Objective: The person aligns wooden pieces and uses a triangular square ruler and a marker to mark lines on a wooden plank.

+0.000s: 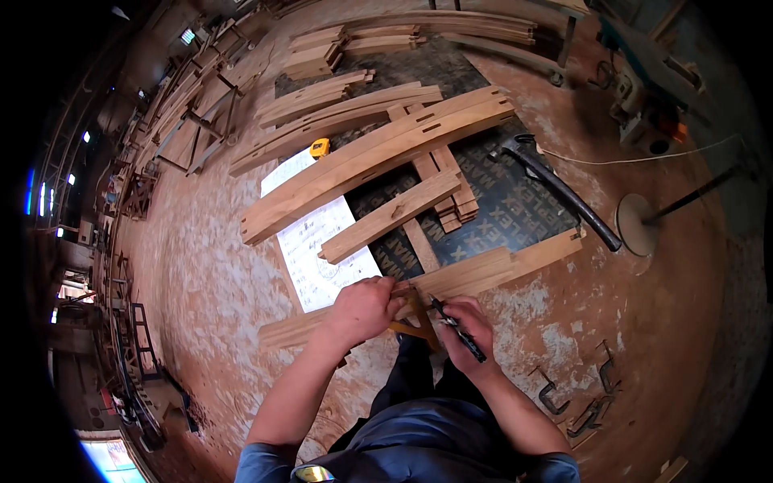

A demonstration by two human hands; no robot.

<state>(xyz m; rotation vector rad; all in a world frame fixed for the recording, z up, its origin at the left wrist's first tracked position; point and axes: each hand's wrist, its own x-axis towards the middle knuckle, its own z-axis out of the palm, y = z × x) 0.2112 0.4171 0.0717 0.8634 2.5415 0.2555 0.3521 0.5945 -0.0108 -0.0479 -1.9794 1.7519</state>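
Observation:
Closed over the near wooden board [475, 272], my left hand [362, 309] presses a yellowish-brown triangular set square [422, 319] against it. Part of the square is hidden under the fingers. In my right hand [469, 328] is a black pen [460, 330], its tip pointing up and left toward the board beside the square. A sheet of paper with handwriting [322, 262] lies just beyond my left hand. Across it rest a short wooden piece [392, 216] and a long mortised beam [378, 161].
A yellow tape measure [320, 148] sits by the long beam. More boards are stacked on the black panel [499, 201] farther off. To the right are a dark long-handled tool [568, 193], a round-based stand [636, 225] and several clamps [551, 394] on the floor.

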